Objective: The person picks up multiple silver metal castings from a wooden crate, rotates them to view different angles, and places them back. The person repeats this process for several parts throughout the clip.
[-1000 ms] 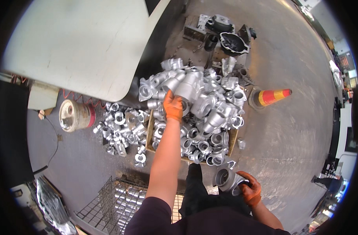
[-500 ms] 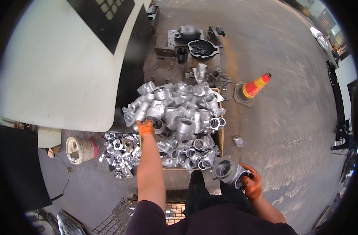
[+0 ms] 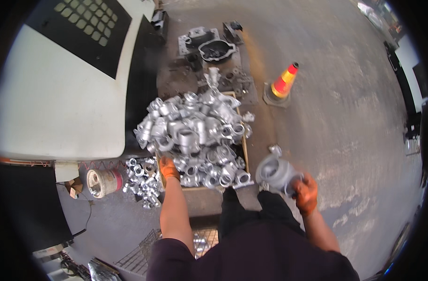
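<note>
Grey floor [image 3: 345, 140]. Right hand [image 3: 306, 194]: fingers closed on silver casting [image 3: 280, 174], long axis leftward-forward. Left hand [image 3: 168, 168] nearer heaped castings [image 3: 188, 140], ahead-right; fingers' hold: cannot tell.

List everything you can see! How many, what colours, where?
Machine: one, white and black, upper left
Bin: one, tan, centre
Heap of metal parts: many, silver, in bin
Floor pile: many, silver, left of bin
Loose parts: few, silver, right of bin
Bowl-shaped part: one, black, beyond heap
Cone: one, red and yellow, right
Bucket: one, whitish and pink, left
Small box: one, brown, left of bucket
Wire basket: one, dark, bottom
Held part: one, silver, lower right
Left fingers: one hand, orange, bin's near left corner
Right fingers: one hand, orange, on held part
</note>
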{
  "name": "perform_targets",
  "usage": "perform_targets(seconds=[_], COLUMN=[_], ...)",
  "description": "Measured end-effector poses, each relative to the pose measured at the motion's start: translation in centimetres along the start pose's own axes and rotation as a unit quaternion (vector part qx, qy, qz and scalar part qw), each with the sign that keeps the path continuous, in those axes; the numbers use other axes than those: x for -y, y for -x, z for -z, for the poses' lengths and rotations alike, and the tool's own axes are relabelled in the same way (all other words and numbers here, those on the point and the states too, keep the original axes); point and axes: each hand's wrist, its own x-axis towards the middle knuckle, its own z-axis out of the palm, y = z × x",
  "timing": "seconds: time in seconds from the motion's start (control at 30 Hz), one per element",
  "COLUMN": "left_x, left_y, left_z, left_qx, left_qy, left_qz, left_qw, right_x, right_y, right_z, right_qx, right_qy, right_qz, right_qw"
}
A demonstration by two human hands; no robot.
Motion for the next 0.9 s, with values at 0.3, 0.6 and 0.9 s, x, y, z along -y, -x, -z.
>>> perform_targets(seconds=[0.3,0.6,0.9], left_x=[-26.4,-36.3,-38.7], left_y=[41.4,46.4,45.5], left_z=[-12.1,-15.4,-9.3], left_qx=[0.6,0.721,0.677], left_qy=[0.085,0.151,0.164], left_qz=[-0.081,-0.116,-0.166], left_qw=[0.791,0.666,0.698], right_x=[5.8,12.5,13.4], right_y=[-1.9,3.4,7.7], right_z=[14.0,14.3,9.0], right_qx=[0.184,0.239,0.245], right_qy=[0.011,-0.127,-0.23], right_qz=[0.055,0.112,0.114], right_qw=[0.981,0.956,0.935])
